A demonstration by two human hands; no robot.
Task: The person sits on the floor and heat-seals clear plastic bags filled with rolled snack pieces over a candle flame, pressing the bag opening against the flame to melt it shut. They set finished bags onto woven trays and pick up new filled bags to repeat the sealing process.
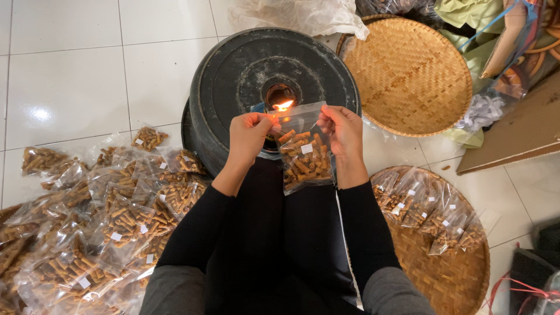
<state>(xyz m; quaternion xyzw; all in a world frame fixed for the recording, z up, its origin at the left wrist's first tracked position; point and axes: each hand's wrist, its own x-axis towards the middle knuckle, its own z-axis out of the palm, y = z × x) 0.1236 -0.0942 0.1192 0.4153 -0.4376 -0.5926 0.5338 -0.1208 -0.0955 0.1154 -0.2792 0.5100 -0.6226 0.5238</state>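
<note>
On the white tiled floor (70, 81) at my left lies a heap of clear bags (99, 216) filled with short brown sticks, most with a small white label; they overlap too much for me to count, well over a dozen. One bag lies a little apart at the top of the heap.

My left hand (248, 137) has its fingers pinched shut on the top left corner of one clear bag (304, 154). The bag hangs in front of me, above my lap, stuffed in its lower half with the same brown sticks and carrying one white label. Its empty upper edge is stretched flat just by a small flame (283, 105). The flame burns in the central hole of a round black drum (233, 76) lying on the floor.

My right hand (343, 131) has its fingers closed on the bag's top right corner.

Further right sit two round woven trays. The upper tray (408, 76) has nothing on its weave. The lower tray (449, 274) holds a few filled bags (429, 213), about six, though overlap blurs the count.
</note>
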